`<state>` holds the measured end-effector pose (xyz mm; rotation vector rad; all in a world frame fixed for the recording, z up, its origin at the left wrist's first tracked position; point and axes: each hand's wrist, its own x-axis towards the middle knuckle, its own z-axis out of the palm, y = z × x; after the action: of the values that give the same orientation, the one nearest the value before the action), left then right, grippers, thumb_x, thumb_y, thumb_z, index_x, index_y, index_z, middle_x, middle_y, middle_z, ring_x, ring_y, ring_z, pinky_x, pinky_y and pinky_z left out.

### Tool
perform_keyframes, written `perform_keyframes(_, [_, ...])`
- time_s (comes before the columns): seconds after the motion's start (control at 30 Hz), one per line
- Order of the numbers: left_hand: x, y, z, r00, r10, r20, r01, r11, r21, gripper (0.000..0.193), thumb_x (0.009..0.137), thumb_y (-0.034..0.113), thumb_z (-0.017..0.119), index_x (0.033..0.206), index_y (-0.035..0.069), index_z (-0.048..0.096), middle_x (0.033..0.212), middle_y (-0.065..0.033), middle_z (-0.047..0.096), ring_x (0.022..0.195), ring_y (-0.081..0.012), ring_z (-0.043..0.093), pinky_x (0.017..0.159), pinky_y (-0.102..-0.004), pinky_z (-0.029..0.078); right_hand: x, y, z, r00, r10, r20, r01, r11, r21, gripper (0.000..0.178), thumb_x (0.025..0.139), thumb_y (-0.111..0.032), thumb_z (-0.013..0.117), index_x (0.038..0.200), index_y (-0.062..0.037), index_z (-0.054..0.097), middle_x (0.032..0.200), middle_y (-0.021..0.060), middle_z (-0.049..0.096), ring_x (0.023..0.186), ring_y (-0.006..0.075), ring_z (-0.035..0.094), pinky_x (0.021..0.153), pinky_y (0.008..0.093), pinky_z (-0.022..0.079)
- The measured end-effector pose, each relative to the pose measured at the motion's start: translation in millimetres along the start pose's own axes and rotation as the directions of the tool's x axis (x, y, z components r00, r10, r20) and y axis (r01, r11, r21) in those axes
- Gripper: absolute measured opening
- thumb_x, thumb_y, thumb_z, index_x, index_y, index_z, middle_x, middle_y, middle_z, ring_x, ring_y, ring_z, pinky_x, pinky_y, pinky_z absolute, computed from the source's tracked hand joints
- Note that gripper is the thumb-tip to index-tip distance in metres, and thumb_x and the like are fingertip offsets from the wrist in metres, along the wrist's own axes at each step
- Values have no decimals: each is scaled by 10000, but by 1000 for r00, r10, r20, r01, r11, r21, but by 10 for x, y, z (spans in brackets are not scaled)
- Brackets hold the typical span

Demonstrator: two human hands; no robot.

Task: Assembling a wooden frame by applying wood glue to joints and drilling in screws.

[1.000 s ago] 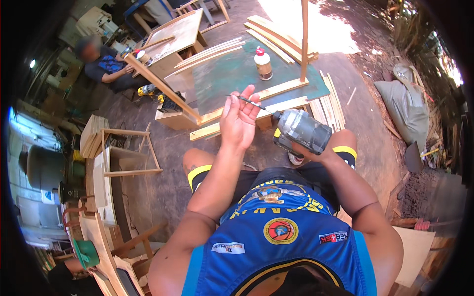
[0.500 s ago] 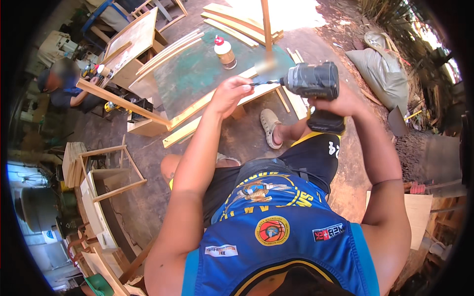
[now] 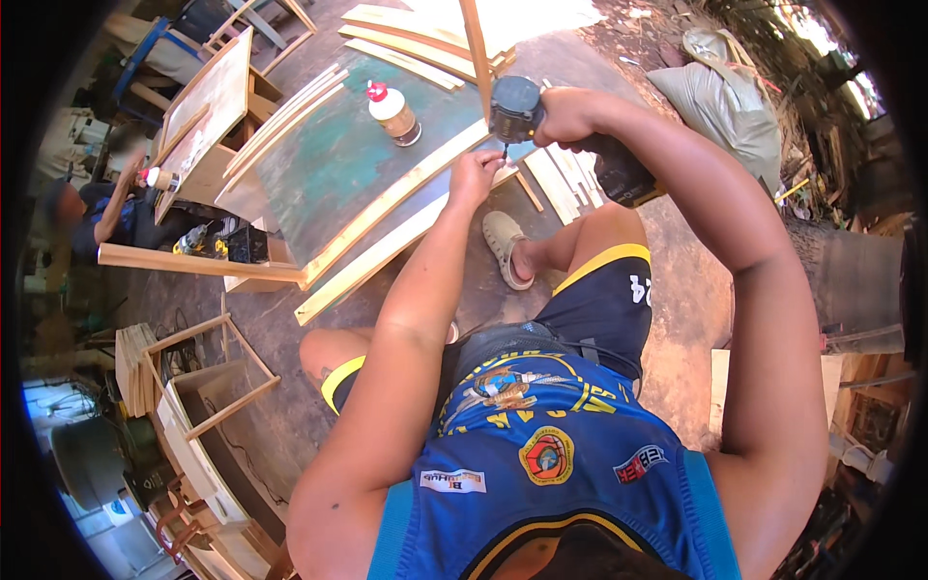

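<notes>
My right hand (image 3: 568,114) grips a dark cordless drill (image 3: 516,99), tilted with its bit pointing down. The battery end sticks out to the right below my wrist. My left hand (image 3: 473,178) is closed in a pinch beside the bit's tip, at the right end of a light wooden strip (image 3: 372,253). Whatever sits between those fingers is too small to make out. Just beyond lies another strip (image 3: 396,203), with an upright post (image 3: 476,48) near its right end and a second post (image 3: 198,264) at its left end.
A glue bottle (image 3: 393,114) with a red cap stands on the green surface (image 3: 329,145). Loose wood strips (image 3: 411,43) lie beyond it. A co-worker (image 3: 106,208) is at the left. A small wooden frame (image 3: 213,377) stands left of my knee; a sack (image 3: 720,116) lies at right.
The drill has swung from level to pointing down and moved left and away from me. My left hand has come down to the strip's end. The view has shifted slightly.
</notes>
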<state>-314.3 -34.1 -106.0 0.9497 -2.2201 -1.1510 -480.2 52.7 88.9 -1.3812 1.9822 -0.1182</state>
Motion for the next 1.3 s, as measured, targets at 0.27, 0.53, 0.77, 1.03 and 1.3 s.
perform_keyframes(0.27, [149, -267, 102, 1000, -16, -4, 16, 997, -71, 172, 828, 145, 670, 957, 41, 715, 869, -117, 705, 765, -183, 660, 726, -294, 489, 324, -118, -81, 994, -5, 109, 6, 1000, -5, 249, 745, -182, 645, 710, 63, 618, 603, 117, 600, 484, 197, 591, 455, 323, 487])
perform_keyframes(0.53, [140, -415, 156, 998, -49, 31, 51, 996, -73, 180, 833, 152, 676, 959, 29, 712, 866, -96, 711, 755, -127, 642, 721, -273, 484, 418, -93, -24, 990, 25, 138, -18, 998, -57, 206, 758, -166, 645, 726, 36, 613, 604, 124, 595, 482, 213, 591, 456, 331, 489])
perform_keyframes(0.77, [39, -341, 134, 1000, 3, 24, -2, 999, -37, 332, 796, 170, 701, 1094, 32, 651, 1039, -133, 663, 940, -238, 625, 818, -327, 470, 428, -98, -14, 992, 44, 119, -37, 998, -58, 211, 763, -162, 629, 703, 40, 604, 600, 126, 598, 474, 214, 589, 454, 336, 484])
perform_keyframes(1.03, [-251, -471, -55, 980, 138, 144, -192, 850, 490, 622, 708, 228, 768, 1271, 125, 525, 1164, -89, 546, 1124, -287, 485, 950, -421, 378, 494, -104, 17, 987, 35, 156, -20, 995, -95, 215, 763, -147, 633, 735, 65, 614, 618, 138, 599, 481, 221, 594, 452, 339, 488])
perform_keyframes(1.3, [-158, -465, -75, 933, 264, 245, -347, 846, 406, 535, 767, 178, 711, 1266, 138, 524, 1117, -103, 539, 1081, -293, 496, 940, -403, 389, 548, -83, 41, 988, 47, 150, -30, 993, -112, 213, 751, -146, 638, 729, 64, 613, 622, 139, 598, 482, 216, 593, 453, 341, 486])
